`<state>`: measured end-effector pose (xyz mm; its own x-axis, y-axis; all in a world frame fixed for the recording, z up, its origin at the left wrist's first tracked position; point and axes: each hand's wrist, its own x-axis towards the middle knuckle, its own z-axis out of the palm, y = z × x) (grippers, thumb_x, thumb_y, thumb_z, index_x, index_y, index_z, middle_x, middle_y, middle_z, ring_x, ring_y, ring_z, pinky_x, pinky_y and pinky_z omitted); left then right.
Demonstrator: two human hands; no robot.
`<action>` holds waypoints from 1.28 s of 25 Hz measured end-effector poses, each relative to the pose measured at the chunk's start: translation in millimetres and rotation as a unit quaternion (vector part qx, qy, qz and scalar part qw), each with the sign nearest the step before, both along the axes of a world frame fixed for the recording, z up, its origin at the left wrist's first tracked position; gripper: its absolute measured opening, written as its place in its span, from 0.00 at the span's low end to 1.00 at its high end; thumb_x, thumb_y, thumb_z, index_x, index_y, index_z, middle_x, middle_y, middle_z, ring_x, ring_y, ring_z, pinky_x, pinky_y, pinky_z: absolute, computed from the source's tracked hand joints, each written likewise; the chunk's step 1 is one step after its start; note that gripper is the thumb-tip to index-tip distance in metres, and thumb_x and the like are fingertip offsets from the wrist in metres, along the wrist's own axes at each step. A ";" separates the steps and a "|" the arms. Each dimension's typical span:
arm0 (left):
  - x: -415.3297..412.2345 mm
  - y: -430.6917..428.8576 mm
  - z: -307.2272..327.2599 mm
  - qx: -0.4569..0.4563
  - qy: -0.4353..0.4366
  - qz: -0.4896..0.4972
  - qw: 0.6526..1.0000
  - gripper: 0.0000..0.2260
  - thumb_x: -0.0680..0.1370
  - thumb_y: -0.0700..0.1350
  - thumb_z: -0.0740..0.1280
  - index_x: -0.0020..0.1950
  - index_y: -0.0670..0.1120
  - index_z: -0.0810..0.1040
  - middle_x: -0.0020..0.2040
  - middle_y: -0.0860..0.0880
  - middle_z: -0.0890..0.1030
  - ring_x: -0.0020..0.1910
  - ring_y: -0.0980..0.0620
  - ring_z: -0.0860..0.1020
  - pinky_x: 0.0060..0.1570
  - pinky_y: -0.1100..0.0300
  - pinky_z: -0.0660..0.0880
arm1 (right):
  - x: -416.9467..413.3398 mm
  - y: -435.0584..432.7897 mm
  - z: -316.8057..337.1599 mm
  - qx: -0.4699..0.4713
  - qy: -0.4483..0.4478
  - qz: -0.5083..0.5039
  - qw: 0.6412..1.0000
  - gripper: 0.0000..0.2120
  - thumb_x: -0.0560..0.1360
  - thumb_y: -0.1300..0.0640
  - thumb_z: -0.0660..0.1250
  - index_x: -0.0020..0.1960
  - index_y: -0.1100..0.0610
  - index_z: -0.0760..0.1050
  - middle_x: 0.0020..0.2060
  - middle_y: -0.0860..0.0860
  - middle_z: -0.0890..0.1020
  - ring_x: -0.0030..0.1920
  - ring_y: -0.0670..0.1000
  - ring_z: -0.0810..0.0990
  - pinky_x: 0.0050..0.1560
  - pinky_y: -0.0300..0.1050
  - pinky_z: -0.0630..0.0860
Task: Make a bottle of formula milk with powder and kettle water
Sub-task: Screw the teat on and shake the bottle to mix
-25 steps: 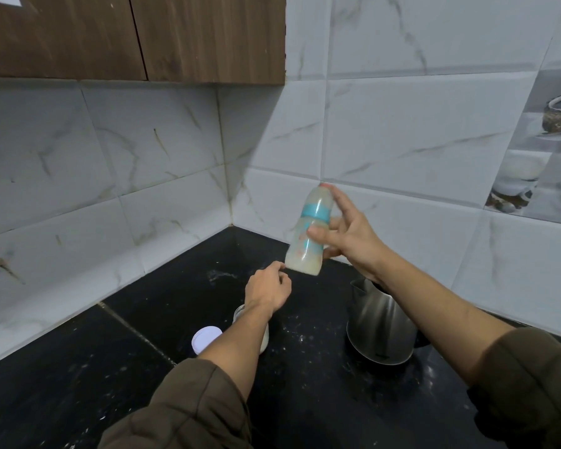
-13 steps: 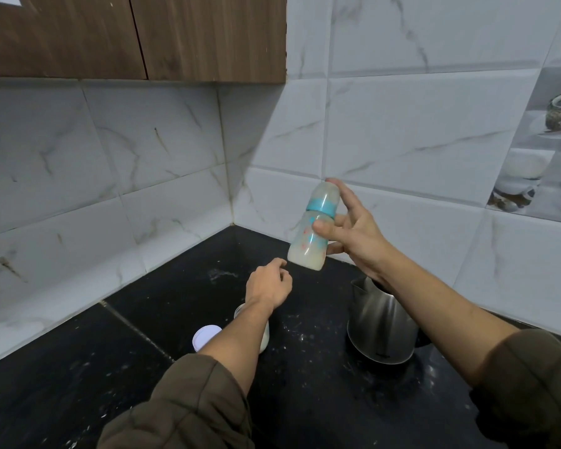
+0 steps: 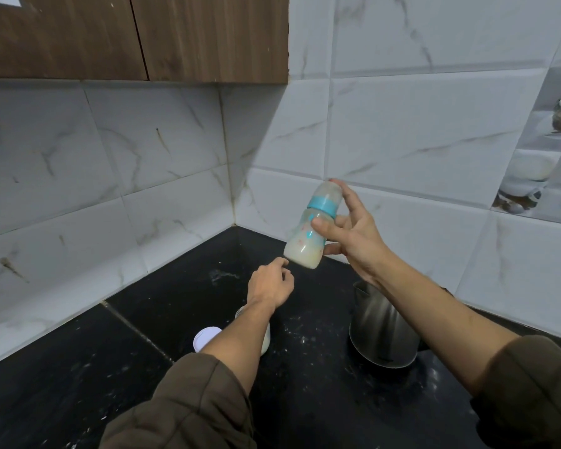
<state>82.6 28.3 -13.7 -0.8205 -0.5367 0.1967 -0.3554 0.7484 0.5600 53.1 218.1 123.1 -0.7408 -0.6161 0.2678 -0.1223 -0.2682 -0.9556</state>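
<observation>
My right hand (image 3: 350, 234) holds a baby bottle (image 3: 311, 228) up in the air, tilted, thumb on its side and a fingertip on its capped top. The bottle has a teal collar and whitish milk in its lower half. My left hand (image 3: 271, 285) hovers just below and left of the bottle's base, fingers loosely curled, holding nothing. A steel kettle (image 3: 379, 335) stands on the black counter under my right forearm. An open powder jar (image 3: 266, 335) sits mostly hidden under my left forearm, its white lid (image 3: 204, 337) lying beside it.
The black counter (image 3: 143, 367) runs into a corner of white marble-look tiles (image 3: 143, 163). Wooden cabinets (image 3: 136, 37) hang above at the left. Spilled powder specks dot the counter between jar and kettle.
My right hand and the bottle have shifted up and down a little in the air, with the tilt changing slightly. The left hand has stayed almost in place.
</observation>
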 end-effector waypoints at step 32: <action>-6.0 -3.2 7.1 -0.010 -0.003 0.006 1.000 0.12 0.83 0.49 0.64 0.64 0.47 0.78 0.51 0.50 0.85 0.52 0.46 0.84 0.56 0.49 0.81 | -8.9 -11.3 6.5 -0.008 -0.024 0.003 1.000 0.41 0.74 0.57 0.77 0.80 0.41 0.60 0.56 0.58 0.85 0.54 0.58 0.87 0.47 0.55 0.85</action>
<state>76.5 25.1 -6.6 -0.8156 -0.5420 0.2023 -0.3669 0.7550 0.5436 44.1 206.8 129.6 -0.7493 -0.6164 0.2421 -0.0755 -0.2837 -0.9559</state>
